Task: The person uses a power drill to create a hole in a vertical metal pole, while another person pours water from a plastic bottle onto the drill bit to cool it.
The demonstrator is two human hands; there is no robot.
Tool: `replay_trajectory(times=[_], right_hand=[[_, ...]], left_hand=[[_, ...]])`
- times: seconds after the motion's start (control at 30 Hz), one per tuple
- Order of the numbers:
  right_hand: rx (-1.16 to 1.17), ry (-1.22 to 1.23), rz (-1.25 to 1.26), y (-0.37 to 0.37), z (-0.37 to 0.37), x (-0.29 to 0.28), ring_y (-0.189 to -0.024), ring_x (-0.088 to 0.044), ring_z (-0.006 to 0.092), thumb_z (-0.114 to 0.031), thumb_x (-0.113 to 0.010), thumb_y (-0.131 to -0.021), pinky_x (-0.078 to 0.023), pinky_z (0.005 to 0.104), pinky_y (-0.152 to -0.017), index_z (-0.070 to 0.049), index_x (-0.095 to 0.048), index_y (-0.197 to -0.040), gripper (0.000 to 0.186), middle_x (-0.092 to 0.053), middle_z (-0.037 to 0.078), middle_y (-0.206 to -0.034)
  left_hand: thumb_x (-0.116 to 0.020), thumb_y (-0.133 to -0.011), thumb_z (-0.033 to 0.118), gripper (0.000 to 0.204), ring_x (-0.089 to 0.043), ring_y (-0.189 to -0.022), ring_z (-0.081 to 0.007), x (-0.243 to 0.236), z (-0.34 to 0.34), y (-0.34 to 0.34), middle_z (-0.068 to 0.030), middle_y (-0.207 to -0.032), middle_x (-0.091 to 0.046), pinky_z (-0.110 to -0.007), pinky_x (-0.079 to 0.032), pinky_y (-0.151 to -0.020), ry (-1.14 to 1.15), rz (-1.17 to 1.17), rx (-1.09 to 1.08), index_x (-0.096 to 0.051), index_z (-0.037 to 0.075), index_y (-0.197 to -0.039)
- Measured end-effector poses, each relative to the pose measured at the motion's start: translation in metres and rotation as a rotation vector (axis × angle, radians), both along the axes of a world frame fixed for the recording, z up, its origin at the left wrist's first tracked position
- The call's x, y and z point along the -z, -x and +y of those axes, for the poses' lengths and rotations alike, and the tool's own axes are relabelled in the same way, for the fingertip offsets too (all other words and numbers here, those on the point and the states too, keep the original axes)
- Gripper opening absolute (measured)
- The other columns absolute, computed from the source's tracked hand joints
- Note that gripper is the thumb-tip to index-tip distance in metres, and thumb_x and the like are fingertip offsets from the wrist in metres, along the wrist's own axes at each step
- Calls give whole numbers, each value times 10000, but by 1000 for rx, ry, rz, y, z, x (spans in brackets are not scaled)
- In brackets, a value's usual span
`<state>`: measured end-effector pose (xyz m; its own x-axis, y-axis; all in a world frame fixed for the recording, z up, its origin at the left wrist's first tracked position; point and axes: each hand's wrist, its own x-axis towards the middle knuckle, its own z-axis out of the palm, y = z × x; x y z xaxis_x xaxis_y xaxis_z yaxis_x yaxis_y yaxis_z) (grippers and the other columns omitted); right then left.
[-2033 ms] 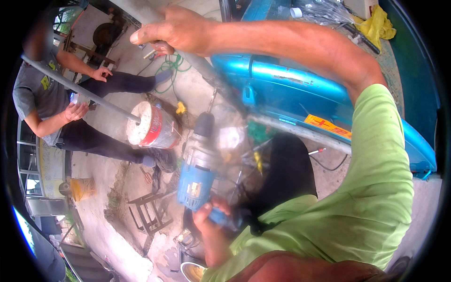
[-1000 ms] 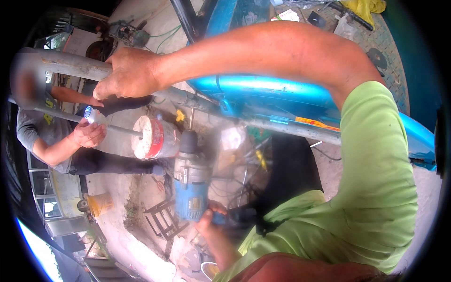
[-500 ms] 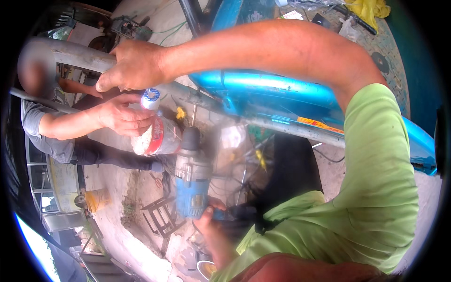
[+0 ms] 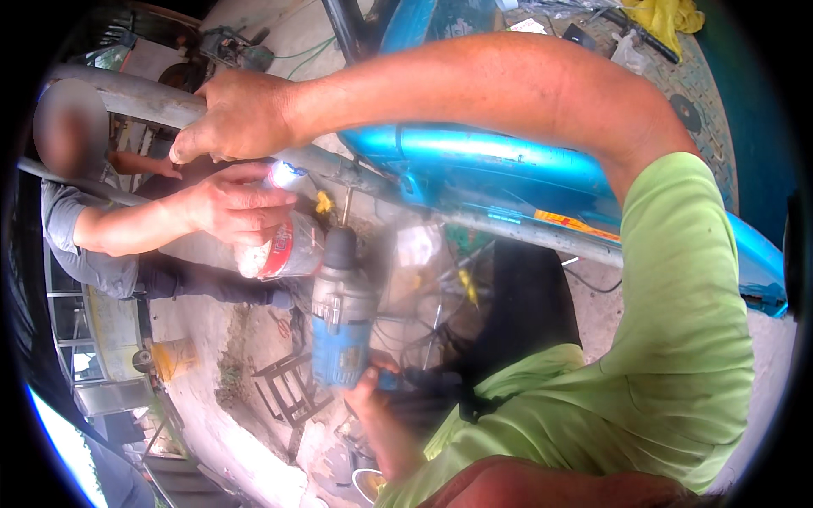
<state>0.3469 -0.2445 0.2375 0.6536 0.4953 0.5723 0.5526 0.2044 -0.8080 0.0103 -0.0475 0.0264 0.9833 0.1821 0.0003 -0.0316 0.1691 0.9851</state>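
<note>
My left hand (image 4: 373,389) is closed around the handle of a blue and grey power drill (image 4: 339,343). Its bit (image 4: 347,206) points up at the underside of a long grey metal pipe (image 4: 356,176); whether it has entered the metal, I cannot tell. My right hand (image 4: 241,116) is wrapped over the same pipe, farther left, thumb on the near side. Just below it, a co-worker's hand (image 4: 233,207) holds a clear plastic bottle (image 4: 292,250) with a red label. The bottle's neck (image 4: 286,175) leans toward the pipe and bit.
A glossy blue metal body (image 4: 500,161) lies along the pipe's right part. Beyond it, a metal plate (image 4: 711,127) carries a yellow bag (image 4: 665,21) and loose items. A dark metal frame (image 4: 292,389), a yellow bucket (image 4: 174,360) and cables stand or lie on the floor.
The co-worker's hand has moved slightly right and tipped the bottle's neck further toward the bit. The drill has shifted slightly left and up. My right hand stays on the pipe.
</note>
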Motion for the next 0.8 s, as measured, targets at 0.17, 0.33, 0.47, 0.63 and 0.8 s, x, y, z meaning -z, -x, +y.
replay_trajectory(times=[0.17,0.33,0.47,0.63,0.8], right_hand=[[12,-14,-76,-4,4,3,-606,-614,167,-428,-734,-825,-489,338,-607,-22,-751,-778,410,-655,70,-635],[-5,-56,35,-1,5,2,-604,-613,167,-417,-736,-821,-491,335,-615,-24,-765,-806,395,-665,70,-645],[-1,-23,11,-2,3,1,-606,-614,168,-415,-738,-816,-491,334,-619,-19,-765,-805,397,-668,71,-649],[13,-10,-44,-2,2,3,-612,-622,174,-436,-731,-812,-494,335,-621,-26,-766,-803,412,-670,74,-649],[18,-15,-42,-4,5,4,-619,-628,181,-447,-719,-816,-497,338,-627,-42,-769,-802,409,-665,73,-642]], left_hand=[[-684,-791,132,369,-607,-726,-265,2,-8,8,-137,-869,-589,-405,-557,-640,-37,22,-72,-569,-61,-1084],[-717,-771,145,428,-638,-770,-291,-10,-23,9,-173,-893,-627,-413,-572,-673,36,47,-107,-579,-86,-1104],[-758,-768,183,448,-664,-750,-323,-19,-36,5,-237,-863,-676,-422,-559,-691,71,43,-140,-606,-127,-1054],[-746,-762,184,456,-665,-754,-327,-21,-40,5,-239,-857,-672,-425,-559,-700,74,46,-146,-600,-130,-1060],[-733,-759,180,471,-668,-759,-332,-21,-40,7,-249,-864,-671,-416,-562,-686,91,39,-142,-590,-133,-1081]])
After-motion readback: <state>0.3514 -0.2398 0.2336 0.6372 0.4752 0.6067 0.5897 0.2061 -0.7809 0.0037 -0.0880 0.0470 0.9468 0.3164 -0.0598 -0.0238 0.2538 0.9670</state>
